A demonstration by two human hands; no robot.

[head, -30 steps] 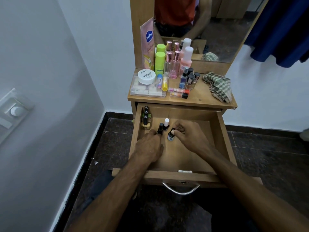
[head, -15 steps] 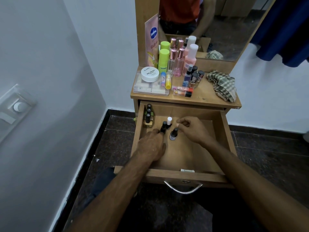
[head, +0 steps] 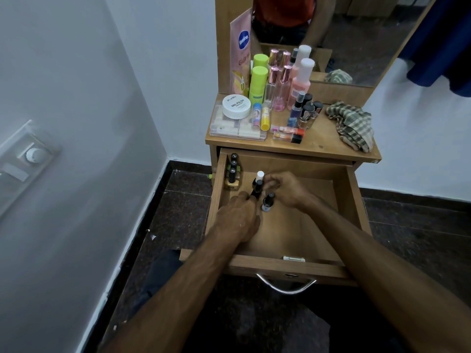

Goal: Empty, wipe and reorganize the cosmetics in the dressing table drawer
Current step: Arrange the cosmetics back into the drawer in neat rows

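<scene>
Cosmetics sit in two places: some in the open drawer and many more up on the tabletop. Inside the drawer, three small bottles with black caps stand in a row by the back left corner. Near the middle stands a white-capped bottle, with a black bottle just in front of it and a small dark bottle standing alone to the right. The left hand reaches to the black bottle, and its fingers curl around the bottom of it. The right hand is beside the white-capped bottle, and its fingers are bent at the cap, but I cannot tell if they pinch it. On the tabletop are a round white tub, a green bottle, pink bottles, and a checked cloth on the right. A mirror stands behind them.
</scene>
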